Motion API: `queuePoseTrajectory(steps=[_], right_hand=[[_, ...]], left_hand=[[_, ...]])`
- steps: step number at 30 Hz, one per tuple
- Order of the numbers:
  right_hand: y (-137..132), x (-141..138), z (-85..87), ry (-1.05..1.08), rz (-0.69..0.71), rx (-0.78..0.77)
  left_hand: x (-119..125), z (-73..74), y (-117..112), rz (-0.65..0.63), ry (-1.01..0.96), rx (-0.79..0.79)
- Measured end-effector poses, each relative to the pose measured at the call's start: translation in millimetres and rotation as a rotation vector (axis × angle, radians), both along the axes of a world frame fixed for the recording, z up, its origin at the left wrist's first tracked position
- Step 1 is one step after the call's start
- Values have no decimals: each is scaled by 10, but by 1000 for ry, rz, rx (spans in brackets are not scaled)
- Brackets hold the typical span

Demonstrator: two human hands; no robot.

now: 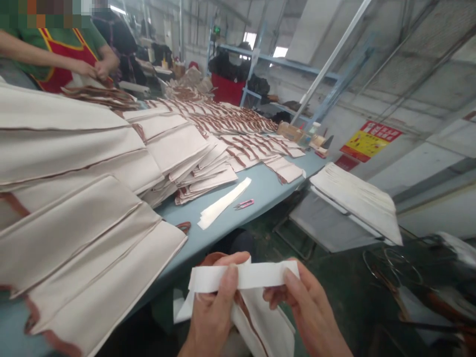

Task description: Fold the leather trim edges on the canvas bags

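Observation:
A white paper-like strip (262, 275) is stretched level between my two hands at the bottom centre. My left hand (211, 312) pins it under the thumb, with the fingers closed behind. At its right end, the thumb and fingertips of my right hand (310, 300) pinch the strip. Below hangs a cream fabric piece with brown trim (273, 325), close to both hands; whether the left fingers also grip it is hidden. A brown strap (214, 258) shows behind the left hand. Another white flap (183, 308) sticks out to its left.
On the blue-green table (193, 238) lie several white strips (225, 202) and pink thread snips (244, 204). Stacked cream fabric pieces (92, 248) cover the left side. A cloth-topped stand (353, 203) is at right. Across the table, a co-worker's hands (92, 69) handle material.

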State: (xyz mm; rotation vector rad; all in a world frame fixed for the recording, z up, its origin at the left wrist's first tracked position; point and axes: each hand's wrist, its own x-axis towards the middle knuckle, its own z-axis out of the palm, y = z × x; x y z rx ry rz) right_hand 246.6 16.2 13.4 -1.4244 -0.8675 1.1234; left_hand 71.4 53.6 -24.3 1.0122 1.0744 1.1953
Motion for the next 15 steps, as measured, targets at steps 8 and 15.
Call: queuePoseTrajectory(steps=[8,15], right_hand=[[-234,207,-483,-259,-91,-186],[158,232,82,-576,215,53]], left_hand=[[-9,-73,-56,-89,157,-9],[-106,-3,-38,-446,390,237]])
